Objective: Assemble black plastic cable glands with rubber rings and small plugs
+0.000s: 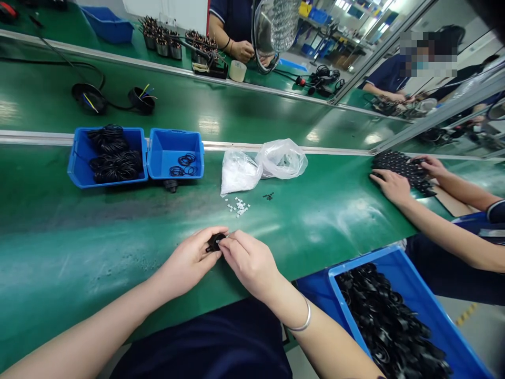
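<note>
Your left hand (185, 262) and right hand (248, 258) meet a little in from the near edge of the green tabletop (98, 252), with a small black moulded part (215, 242) between them. Its long axis runs slantwise, low on your left and rising to your right, and a thin pale tip, too small to name, shows near its right end. Your left fingers (205, 243) curl around its left side, while your right fingertips (231, 243) close in narrowly on its right end. Both hands are holding it, with the left one nearer and wrapped around more of the part.

Past the near edge, just beside your right forearm, a blue bin (365, 266) is heaped with black moulded parts (384, 321). Along the tabletop's far edge stand two smaller blue bins. The left bin (74, 168) is packed with bundled black rubber rings (114, 155), and the right bin (175, 145) holds a few thin black rings (183, 166). Two clear plastic bags (239, 171) sit to their right, with small white pieces (238, 206) scattered in front. Toward the right end, a co-worker's hand (390, 187) rests against a mass of black parts (398, 168).
</note>
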{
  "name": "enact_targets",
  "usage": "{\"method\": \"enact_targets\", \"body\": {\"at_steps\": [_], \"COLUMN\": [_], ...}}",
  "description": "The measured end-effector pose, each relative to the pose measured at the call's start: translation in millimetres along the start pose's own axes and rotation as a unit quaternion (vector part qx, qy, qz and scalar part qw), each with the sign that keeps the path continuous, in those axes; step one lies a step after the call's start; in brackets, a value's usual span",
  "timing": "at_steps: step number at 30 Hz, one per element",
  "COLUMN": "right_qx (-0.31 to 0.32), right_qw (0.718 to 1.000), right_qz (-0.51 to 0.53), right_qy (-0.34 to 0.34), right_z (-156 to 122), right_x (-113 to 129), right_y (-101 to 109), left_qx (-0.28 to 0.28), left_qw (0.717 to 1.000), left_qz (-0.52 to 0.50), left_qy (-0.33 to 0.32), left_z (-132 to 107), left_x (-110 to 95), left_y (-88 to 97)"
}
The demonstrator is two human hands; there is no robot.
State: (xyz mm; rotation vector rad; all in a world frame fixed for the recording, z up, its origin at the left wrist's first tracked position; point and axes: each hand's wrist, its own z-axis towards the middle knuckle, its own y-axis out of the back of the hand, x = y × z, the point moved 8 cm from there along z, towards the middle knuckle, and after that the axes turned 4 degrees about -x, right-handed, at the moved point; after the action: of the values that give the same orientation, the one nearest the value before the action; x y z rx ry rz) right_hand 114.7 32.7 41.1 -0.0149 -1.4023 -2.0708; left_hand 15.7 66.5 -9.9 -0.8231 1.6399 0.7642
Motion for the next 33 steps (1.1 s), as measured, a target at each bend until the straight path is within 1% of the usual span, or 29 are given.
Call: {"method": "enact_targets", "body": {"at_steps": [5,9,12,16,19,21,22,23,25,27,28,30,31,33], "right_qx": [0.01,0.029,0.031,0.038,0.045,0.028,0.007,-0.022,-0.083,-0.104,-0.1,-0.089,-0.084,-0.08], "right_qw": [0.999,0.994,0.993,0.993,0.996,0.999,0.999,0.998,0.985,0.966,0.959,0.954,0.956,0.96], "right_qz": [-0.044,-0.083,-0.089,-0.086,-0.049,0.015,0.04,0.049,0.012,-0.052,-0.073,-0.093,-0.095,-0.09], "right_qy": [0.025,0.062,0.077,0.073,0.067,0.039,0.006,-0.039,-0.148,-0.233,-0.255,-0.269,-0.266,-0.252], "right_z": [1,2,4,6,6,7,7,7,2,-5,-7,-8,-7,-3], "right_x": [6,13,17,19,16,0,-15,-35,-85,-132,-150,-174,-179,-182], "right_y": [-4,-7,-7,-8,-4,5,12,20,37,47,48,48,47,44], "left_qx": [-0.017,-0.014,-0.016,-0.024,-0.023,-0.009,0.005,0.02,0.043,0.048,0.047,0.047,0.049,0.052], "left_qw": [0.999,0.996,0.993,0.993,0.997,1.0,0.999,0.995,0.987,0.982,0.981,0.979,0.978,0.977], "left_qz": [0.044,0.079,0.103,0.101,0.066,-0.008,-0.053,-0.092,-0.141,-0.158,-0.162,-0.169,-0.171,-0.175], "left_qy": [-0.02,-0.036,-0.047,-0.058,-0.036,-0.004,0.014,0.034,0.068,0.089,0.096,0.104,0.107,0.111], "left_z": [-2,-4,-5,-5,-3,-2,-2,-2,-3,-4,-3,-3,-2,-1], "left_x": [-2,-5,-8,-8,-3,1,3,4,4,4,4,5,5,6], "left_y": [2.4,2.5,3.4,4.4,2.1,-2.8,-6.5,-10.4,-16.1,-17.9,-17.9,-18.3,-18.8,-19.5]}}
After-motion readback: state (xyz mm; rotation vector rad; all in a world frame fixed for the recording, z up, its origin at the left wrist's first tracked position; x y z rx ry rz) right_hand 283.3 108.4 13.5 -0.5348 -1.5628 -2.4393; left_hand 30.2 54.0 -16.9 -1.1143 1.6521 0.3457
